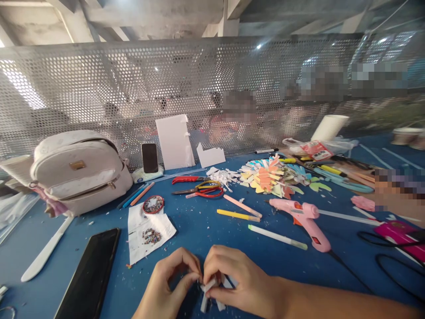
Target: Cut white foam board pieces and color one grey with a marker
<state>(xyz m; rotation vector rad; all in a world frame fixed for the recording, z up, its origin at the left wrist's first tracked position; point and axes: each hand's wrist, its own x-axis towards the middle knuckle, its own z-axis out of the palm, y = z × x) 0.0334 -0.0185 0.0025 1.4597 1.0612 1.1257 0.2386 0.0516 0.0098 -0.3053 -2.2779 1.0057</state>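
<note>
At the bottom middle, my left hand [172, 283] and my right hand [241, 281] meet fingertip to fingertip, low over the blue table [189, 235]. Between my right thumb and fingers is a small white paper strip [210, 287], with more white bits under the hand. My left thumb and forefinger are pinched together against its end; whatever they hold is too small to make out. Just beyond the left hand lies a white paper sheet [136, 243] with a pile of coloured bits [152, 236] and a small round red-rimmed dish [153, 204].
A pink glue gun [303, 217] lies right, its cord trailing forward. Markers [277, 237], red-handled scissors [209, 190] and cut paper leaves [265, 175] spread behind. At left are a black phone [89, 274], a white plastic knife [48, 250] and a white backpack [79, 173].
</note>
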